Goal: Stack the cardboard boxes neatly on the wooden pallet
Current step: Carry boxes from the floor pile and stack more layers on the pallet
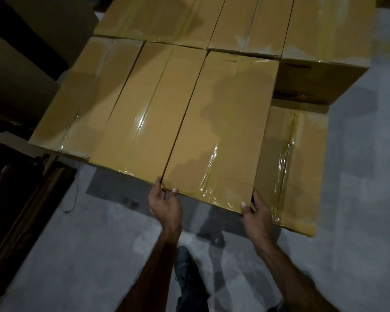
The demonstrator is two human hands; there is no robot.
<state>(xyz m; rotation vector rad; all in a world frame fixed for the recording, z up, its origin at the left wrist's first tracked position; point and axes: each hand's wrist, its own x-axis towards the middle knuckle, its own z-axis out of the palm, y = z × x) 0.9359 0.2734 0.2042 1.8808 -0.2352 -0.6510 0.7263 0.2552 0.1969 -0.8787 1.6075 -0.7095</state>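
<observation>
A person's left hand [164, 204] and right hand [256, 213] clasp the two near corners of a taped cardboard box [221, 129], thumbs hooked over its top edge, fingers wrapped out of sight down its sides. The box sits at the right end of the stack's near row, its near end overhanging the concrete floor [81, 244]. Two more boxes [142, 109] lie tight beside it to the left. A lower box [295, 167] rests just beside it on the right, one level down. Behind, a farther row shows at least four box tops [245, 25], the rightmost a taller box with printing on its side. That makes eight boxes counted, though others may lie beneath. The wooden pallet cannot be seen under the stack. Judging by its length and rigid faces, the box is likely stiff and somewhat heavy; the glossy tape [209, 167] across it looks slippery, so bare cardboard at the corners or underside offers the surer hold.
</observation>
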